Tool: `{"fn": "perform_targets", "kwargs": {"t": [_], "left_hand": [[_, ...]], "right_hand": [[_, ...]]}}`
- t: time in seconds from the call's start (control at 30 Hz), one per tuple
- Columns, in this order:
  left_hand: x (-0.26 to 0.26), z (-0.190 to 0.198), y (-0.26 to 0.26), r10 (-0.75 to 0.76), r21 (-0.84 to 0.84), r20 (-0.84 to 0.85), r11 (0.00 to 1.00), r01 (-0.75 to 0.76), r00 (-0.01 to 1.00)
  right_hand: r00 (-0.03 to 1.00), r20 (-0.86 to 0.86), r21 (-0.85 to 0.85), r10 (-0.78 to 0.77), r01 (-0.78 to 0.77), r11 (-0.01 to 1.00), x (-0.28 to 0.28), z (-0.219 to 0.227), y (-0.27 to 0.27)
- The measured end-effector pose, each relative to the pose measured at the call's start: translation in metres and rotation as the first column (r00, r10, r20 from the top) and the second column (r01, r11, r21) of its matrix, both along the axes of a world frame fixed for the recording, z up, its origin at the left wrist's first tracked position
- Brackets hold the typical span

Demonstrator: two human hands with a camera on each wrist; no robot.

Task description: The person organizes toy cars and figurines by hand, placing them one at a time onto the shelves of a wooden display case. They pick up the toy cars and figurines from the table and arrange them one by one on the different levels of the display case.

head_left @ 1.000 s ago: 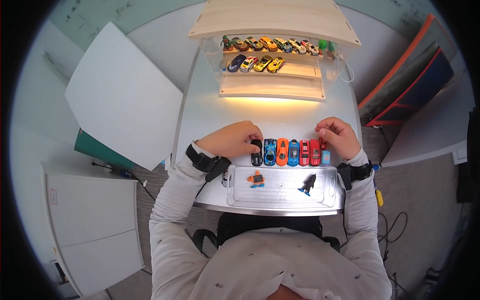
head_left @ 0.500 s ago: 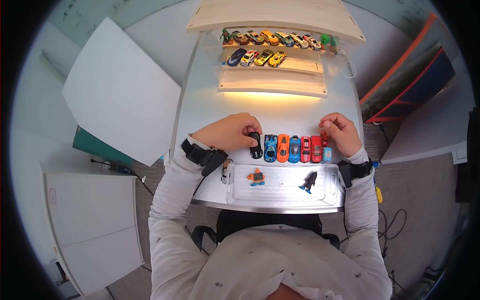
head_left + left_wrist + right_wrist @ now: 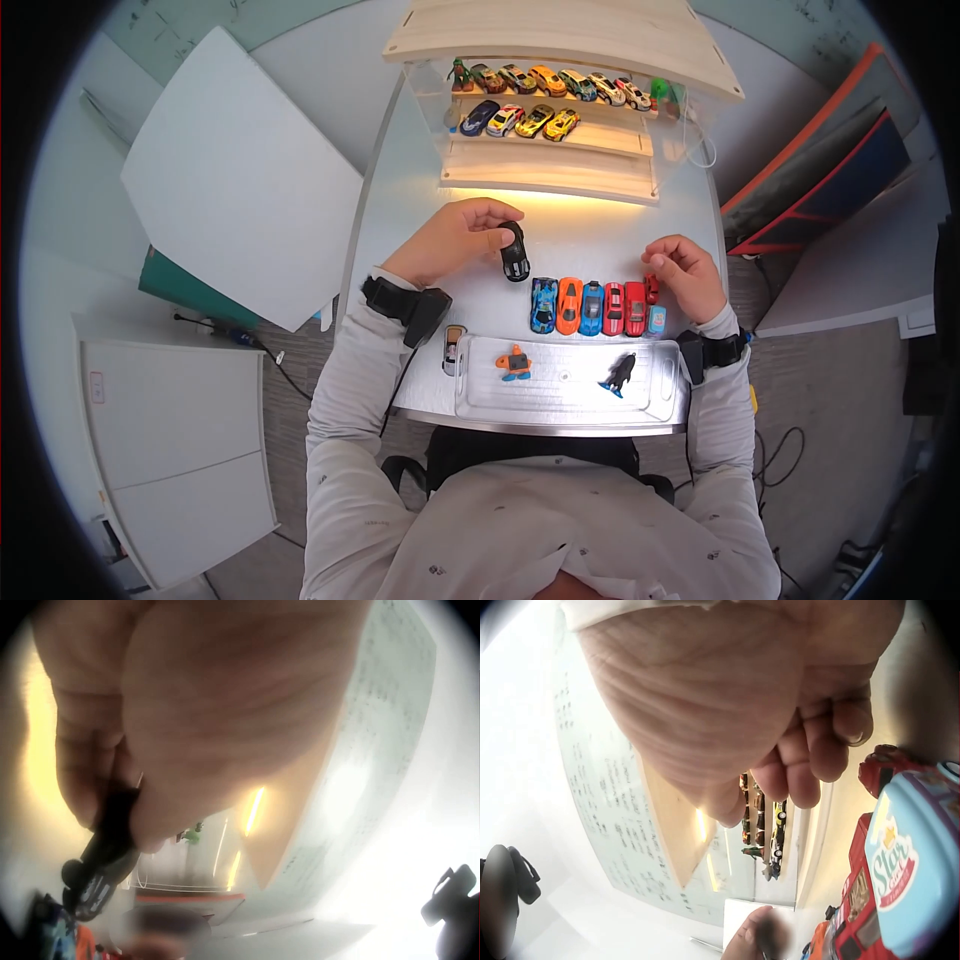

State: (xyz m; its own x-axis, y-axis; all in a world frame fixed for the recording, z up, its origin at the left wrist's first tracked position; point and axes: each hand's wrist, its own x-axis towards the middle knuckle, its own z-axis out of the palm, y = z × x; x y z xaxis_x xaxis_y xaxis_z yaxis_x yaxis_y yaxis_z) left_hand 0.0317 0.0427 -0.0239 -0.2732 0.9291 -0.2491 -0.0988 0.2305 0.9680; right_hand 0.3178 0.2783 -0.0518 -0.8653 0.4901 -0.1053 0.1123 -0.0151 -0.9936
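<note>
At three o'clock from the middle of the left hand (image 3: 445, 243), a black toy car (image 3: 515, 252) is sitting in its pinching grip, eleven o'clock of the row of toy cars (image 3: 592, 308) on the worktop (image 3: 590, 235). The right hand (image 3: 690, 280) is curving relaxed, open fingers near the small red toy (image 3: 652, 288).

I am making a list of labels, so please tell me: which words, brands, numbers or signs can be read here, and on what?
"Star": light blue plastic container; the rest of its logo is too unclear.
Black toy car: white marks, too blurred.
Pale green panel: dark marks, unreadable.
White cabinet: small red-edged label, too small.
</note>
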Motion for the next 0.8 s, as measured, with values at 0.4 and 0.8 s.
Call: {"fn": "perform_targets", "kwargs": {"t": [0.4, 0.8], "left_hand": [[-0.003, -0.004, 0.018, -0.011, 0.094, 0.101, 0.996, 0.002, 0.995], [-0.007, -0.008, 0.049, -0.048, 0.17, 0.202, 0.985, 0.013, 0.978]], "right_hand": [[0.915, 0.05, 0.592, 0.399, -0.349, 0.727, -0.05, 0.064, -0.026], [0.925, -0.04, 0.755, 0.377, -0.219, 0.618, -0.11, 0.043, -0.034]]}}
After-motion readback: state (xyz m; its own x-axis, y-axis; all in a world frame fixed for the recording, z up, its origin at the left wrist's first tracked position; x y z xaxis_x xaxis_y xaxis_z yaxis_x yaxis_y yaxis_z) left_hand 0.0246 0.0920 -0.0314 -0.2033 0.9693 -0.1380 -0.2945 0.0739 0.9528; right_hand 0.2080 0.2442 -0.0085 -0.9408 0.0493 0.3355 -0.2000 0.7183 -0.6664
